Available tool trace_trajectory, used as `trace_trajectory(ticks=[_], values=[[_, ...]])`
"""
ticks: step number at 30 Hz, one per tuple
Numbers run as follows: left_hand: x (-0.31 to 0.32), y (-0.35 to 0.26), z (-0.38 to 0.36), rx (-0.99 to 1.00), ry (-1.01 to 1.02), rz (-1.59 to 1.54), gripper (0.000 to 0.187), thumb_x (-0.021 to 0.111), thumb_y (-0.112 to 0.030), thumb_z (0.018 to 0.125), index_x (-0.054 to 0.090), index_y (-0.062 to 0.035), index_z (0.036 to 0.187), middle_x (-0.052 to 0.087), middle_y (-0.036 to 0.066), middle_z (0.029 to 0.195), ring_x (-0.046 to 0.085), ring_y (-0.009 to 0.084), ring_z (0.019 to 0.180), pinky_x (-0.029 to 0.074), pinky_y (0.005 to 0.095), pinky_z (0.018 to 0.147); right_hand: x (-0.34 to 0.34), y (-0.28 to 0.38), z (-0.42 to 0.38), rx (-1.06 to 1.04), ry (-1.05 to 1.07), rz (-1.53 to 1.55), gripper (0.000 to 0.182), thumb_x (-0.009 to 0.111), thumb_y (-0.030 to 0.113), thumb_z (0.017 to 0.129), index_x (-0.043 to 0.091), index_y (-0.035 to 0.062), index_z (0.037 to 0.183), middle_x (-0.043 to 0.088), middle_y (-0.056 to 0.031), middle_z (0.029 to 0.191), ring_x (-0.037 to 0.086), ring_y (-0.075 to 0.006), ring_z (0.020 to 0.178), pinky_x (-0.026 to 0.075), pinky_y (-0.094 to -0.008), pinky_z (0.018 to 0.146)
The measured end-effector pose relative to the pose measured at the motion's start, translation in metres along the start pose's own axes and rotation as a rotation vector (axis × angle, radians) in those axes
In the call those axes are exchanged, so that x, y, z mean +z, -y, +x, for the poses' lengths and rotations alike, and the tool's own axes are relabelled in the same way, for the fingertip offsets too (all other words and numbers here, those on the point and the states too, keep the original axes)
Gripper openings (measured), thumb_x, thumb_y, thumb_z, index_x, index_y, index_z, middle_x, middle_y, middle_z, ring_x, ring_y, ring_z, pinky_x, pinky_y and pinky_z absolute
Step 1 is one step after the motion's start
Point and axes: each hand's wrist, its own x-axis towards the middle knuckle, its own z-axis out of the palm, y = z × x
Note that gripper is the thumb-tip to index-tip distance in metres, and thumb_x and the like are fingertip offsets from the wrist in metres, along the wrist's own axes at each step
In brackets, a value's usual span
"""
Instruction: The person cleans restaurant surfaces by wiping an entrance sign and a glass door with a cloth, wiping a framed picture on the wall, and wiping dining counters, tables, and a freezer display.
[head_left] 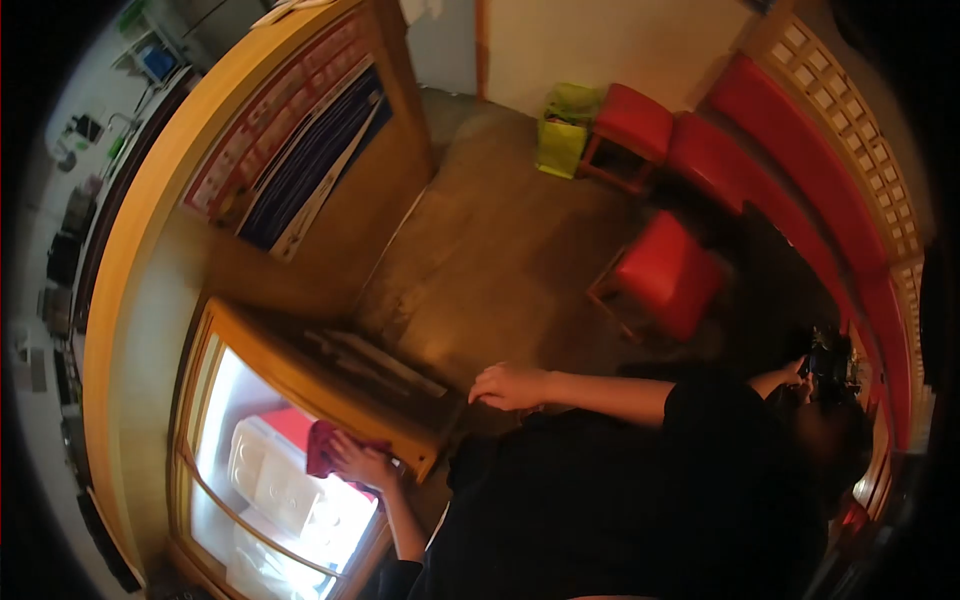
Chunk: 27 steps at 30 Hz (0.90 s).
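Note:
My left hand (362, 466) presses a dark red cloth (321, 448) against the upper glass of a lit, wood-framed display case (262, 352) at the lower left. Its fingers are spread over the cloth. White light fills the case, where a clear plastic container (270, 473) and something red (288, 426) show behind the glass. My right hand (508, 386) is held out near the middle of the view, beyond the case's wooden edge, with loosely bent fingers and nothing in it.
A wooden counter (150, 215) curves along the left. Red stools (662, 265), a green basket (563, 130) and a red bench (790, 170) stand beyond the floor. At the right, another person's hand (790, 377) is beside a dark object (830, 365) I cannot make out.

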Motion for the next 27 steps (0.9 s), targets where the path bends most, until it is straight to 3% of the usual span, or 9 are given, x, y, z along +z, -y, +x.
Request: trace_trajectory(ticks=[8, 16, 17, 20, 21, 22, 24, 26, 27], values=[[0.017, 0.010, 0.084, -0.223, -0.256, -0.111, 0.053, 0.029, -0.045, 0.092, 0.059, -0.0132, 0.124, 0.052, 0.016, 0.130, 0.052, 0.0384, 0.111, 0.043, 0.0495, 0.091, -0.070, -0.087, -0.058, 0.214, 0.294, 0.157, 0.023, 0.055, 0.016, 0.088, 0.060, 0.0053, 0.108, 0.065, -0.0169, 0.090, 0.061, -0.0351, 0.086, 0.048, -0.0421, 0.074], [-0.004, -0.138, 0.248, -0.716, -0.398, -0.928, 0.039, 0.038, -0.019, 0.090, 0.060, 0.0049, 0.111, 0.064, 0.017, 0.103, 0.059, 0.0150, 0.073, 0.046, 0.0224, 0.050, -0.220, -0.222, -0.036, 0.422, -0.179, 0.028, 0.026, 0.056, 0.020, 0.088, 0.061, 0.0058, 0.108, 0.064, -0.0144, 0.109, 0.061, -0.0324, 0.099, 0.049, -0.0386, 0.083], [0.026, -0.156, 0.273, -0.360, -0.495, -1.218, 0.033, 0.040, -0.012, 0.089, 0.060, 0.0049, 0.110, 0.063, 0.017, 0.105, 0.059, 0.0150, 0.068, 0.046, 0.0209, 0.051, -0.236, -0.249, -0.035, 0.549, -0.154, 0.066, 0.026, 0.055, 0.021, 0.088, 0.062, 0.0060, 0.108, 0.064, -0.0146, 0.109, 0.062, -0.0322, 0.099, 0.049, -0.0388, 0.083], [0.038, -0.314, 0.358, -0.340, -0.331, -1.079, 0.026, 0.042, -0.004, 0.087, 0.056, 0.0044, 0.107, 0.063, 0.014, 0.107, 0.058, 0.0165, 0.067, 0.048, 0.0232, 0.052, -0.241, -0.391, -0.079, 0.768, -0.259, 0.010, 0.026, 0.055, 0.024, 0.088, 0.063, 0.0069, 0.107, 0.065, -0.0164, 0.102, 0.063, -0.0329, 0.096, 0.050, -0.0394, 0.083], [0.075, -0.350, 0.385, -0.153, -0.479, -1.306, 0.027, 0.039, -0.007, 0.088, 0.051, 0.0009, 0.111, 0.064, 0.013, 0.102, 0.055, 0.0163, 0.058, 0.048, 0.0248, 0.049, -0.273, -0.391, -0.083, 0.975, -0.117, -0.095, 0.024, 0.055, 0.022, 0.085, 0.066, 0.0044, 0.099, 0.067, -0.0160, 0.095, 0.064, -0.0347, 0.088, 0.052, -0.0408, 0.076], [0.069, -0.404, 0.407, -0.409, -0.225, -1.448, 0.026, 0.036, -0.009, 0.090, 0.047, -0.0018, 0.112, 0.062, 0.013, 0.095, 0.052, 0.0158, 0.052, 0.046, 0.0262, 0.044, -0.290, -0.438, -0.106, 0.708, 0.484, -0.549, 0.022, 0.056, 0.019, 0.080, 0.069, 0.0018, 0.087, 0.067, -0.0151, 0.085, 0.065, -0.0339, 0.080, 0.052, -0.0431, 0.068], [0.054, -0.497, 0.456, -0.488, 0.232, -1.521, 0.027, 0.033, -0.008, 0.089, 0.053, -0.0044, 0.108, 0.056, 0.012, 0.090, 0.052, 0.0158, 0.050, 0.041, 0.0262, 0.035, -0.323, -0.474, -0.146, 0.649, 0.298, -0.674, 0.011, 0.059, 0.011, 0.073, 0.067, 0.0035, 0.069, 0.062, -0.0120, 0.065, 0.062, -0.0283, 0.061, 0.051, -0.0412, 0.056], [0.078, -0.565, 0.486, 0.009, 0.251, -1.313, 0.030, 0.037, -0.004, 0.084, 0.058, -0.0056, 0.106, 0.055, 0.014, 0.093, 0.056, 0.0229, 0.066, 0.048, 0.0334, 0.053, -0.364, -0.486, -0.144, 1.163, -0.491, 0.061, 0.013, 0.058, 0.010, 0.075, 0.065, 0.0045, 0.066, 0.058, -0.0074, 0.061, 0.060, -0.0198, 0.056, 0.050, -0.0373, 0.054], [0.100, -0.594, 0.500, 0.215, 0.241, -1.210, 0.031, 0.040, -0.002, 0.082, 0.060, -0.0060, 0.105, 0.055, 0.016, 0.094, 0.057, 0.0265, 0.075, 0.050, 0.0369, 0.064, -0.388, -0.503, -0.128, 1.152, -0.482, 0.058, 0.013, 0.058, 0.010, 0.075, 0.065, 0.0045, 0.066, 0.058, -0.0074, 0.061, 0.060, -0.0198, 0.056, 0.050, -0.0373, 0.054]])
